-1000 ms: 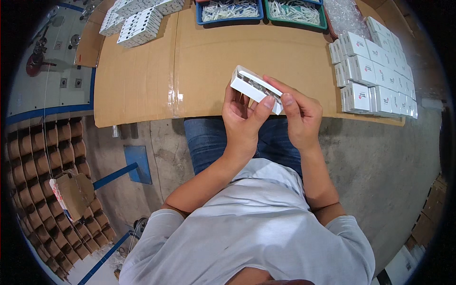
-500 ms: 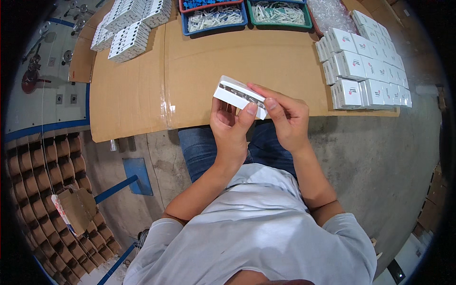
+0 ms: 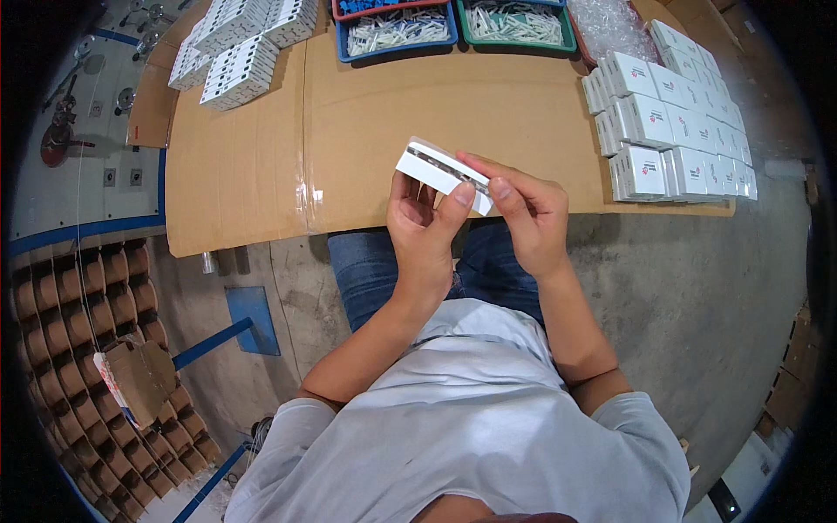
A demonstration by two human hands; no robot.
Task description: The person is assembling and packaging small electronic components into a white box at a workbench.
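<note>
Small white carton held up in both hands over the near edge of the cardboard-covered table, above the lap, clear of the surface. Head view, the only one supplied: left hand cupped beneath the carton, thumb pressed against its lower end, fingers closed round the underside. Right hand pinching the long top edge, forefinger laid along the opened flap, dark contents just visible in the slot. Both grips firm, neither hand slack. Step judged as closing or checking the carton's flap; next move likely calls for steady support from the left while the right presses the flap home squarely, without crushing the thin board. Stacked white boxes at right on the table, well apart from the hands; flat white packs far left; blue tray and green tray of small parts along the far edge. Clear bag beside the green tray, contents not discernible.
</note>
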